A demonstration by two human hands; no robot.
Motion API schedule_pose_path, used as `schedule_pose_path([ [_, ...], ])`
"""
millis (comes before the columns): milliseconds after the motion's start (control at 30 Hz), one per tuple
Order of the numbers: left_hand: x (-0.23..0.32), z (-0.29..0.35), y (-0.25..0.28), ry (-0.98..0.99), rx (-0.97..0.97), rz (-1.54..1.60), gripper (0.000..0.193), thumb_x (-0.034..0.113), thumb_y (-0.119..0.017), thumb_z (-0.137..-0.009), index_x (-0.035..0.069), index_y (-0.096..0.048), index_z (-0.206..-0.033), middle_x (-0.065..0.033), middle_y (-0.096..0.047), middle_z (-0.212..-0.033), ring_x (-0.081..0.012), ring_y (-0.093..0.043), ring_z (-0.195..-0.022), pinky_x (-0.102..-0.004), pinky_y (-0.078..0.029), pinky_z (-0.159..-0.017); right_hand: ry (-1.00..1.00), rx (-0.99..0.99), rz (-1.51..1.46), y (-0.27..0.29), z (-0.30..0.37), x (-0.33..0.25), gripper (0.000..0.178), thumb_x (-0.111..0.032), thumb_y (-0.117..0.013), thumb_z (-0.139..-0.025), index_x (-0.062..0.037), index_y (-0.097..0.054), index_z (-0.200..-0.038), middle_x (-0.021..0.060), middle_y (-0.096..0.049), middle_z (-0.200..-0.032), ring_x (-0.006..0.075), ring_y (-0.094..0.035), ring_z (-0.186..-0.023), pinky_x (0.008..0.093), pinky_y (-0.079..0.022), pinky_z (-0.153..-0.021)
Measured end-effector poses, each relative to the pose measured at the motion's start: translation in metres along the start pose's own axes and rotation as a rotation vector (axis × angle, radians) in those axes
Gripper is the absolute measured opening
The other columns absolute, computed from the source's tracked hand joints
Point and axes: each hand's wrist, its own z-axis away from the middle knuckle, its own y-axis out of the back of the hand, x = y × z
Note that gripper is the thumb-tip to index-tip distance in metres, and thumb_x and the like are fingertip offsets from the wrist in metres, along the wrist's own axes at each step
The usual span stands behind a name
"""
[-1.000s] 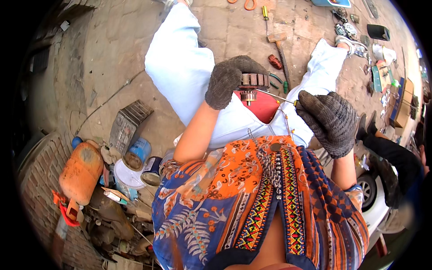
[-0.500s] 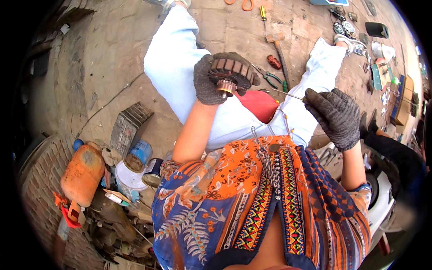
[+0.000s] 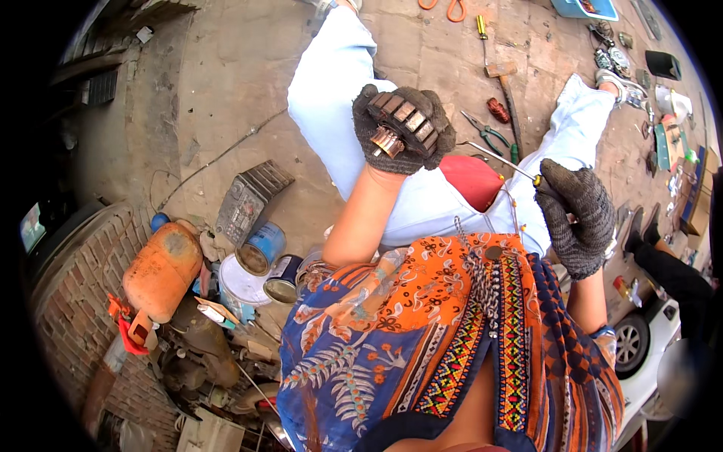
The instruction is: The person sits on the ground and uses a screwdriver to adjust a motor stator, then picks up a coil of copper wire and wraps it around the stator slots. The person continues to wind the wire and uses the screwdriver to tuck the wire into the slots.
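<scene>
My left hand (image 3: 366,124), in a dark knitted glove, grips a motor armature (image 3: 407,117) from below and around its sides. Its slotted core faces up, and its copper commutator with a short shaft end points toward me. My right hand (image 3: 576,215), gloved alike, is closed around the handle of a screwdriver (image 3: 503,160). Only a bit of yellow shows where the shaft leaves the fingers. The thin shaft points left toward the armature, its tip apart from it. Between my spread legs, below the tools, lies a red rounded thing (image 3: 471,183).
Beyond my hands lie a mallet (image 3: 503,70), pliers (image 3: 491,135), a reddish wire coil (image 3: 498,111) and a yellow-handled screwdriver (image 3: 482,29). An orange gas cylinder (image 3: 162,267) and cans (image 3: 261,247) stand at left. Another person's dark-clothed leg (image 3: 670,271) is at right.
The view has shifted, so the surroundings appear farther right. The armature has tilted in my left hand. My right hand has turned, with more of its curled fingers showing.
</scene>
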Motion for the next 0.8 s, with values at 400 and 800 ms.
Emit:
schedule_pose_path([
  [400, -0.004, -0.005, -0.001, -0.018, -0.09, 0.185, 0.059, 0.059, -0.04, -0.083, 0.007, -0.061, -0.098, -0.0147, -0.057, -0.097, -0.0306, -0.055, -0.091, -0.0485, -0.044, -0.084, 0.193, -0.035, -0.136, -0.031, -0.001, -0.024, 0.038, -0.013, -0.069, -0.074, -0.0118, -0.062, -0.111, 0.0033, -0.063, -0.08, 0.0241, -0.059, -0.068, 0.0355, -0.046, -0.059],
  [800, 0.004, -0.007, -0.004, -0.063, 0.144, 0.06, 0.066, 0.059, -0.04, -0.085, 0.008, -0.047, -0.127, -0.014, -0.056, -0.118, -0.0352, -0.055, -0.108, -0.046, -0.056, -0.073, 0.881, -0.002, -0.17, -0.066, -0.046, -0.143, 0.037, -0.016, -0.059, -0.079, -0.0064, -0.059, -0.115, 0.0061, -0.06, -0.094, 0.0196, -0.059, -0.075, 0.0331, -0.046, -0.059],
])
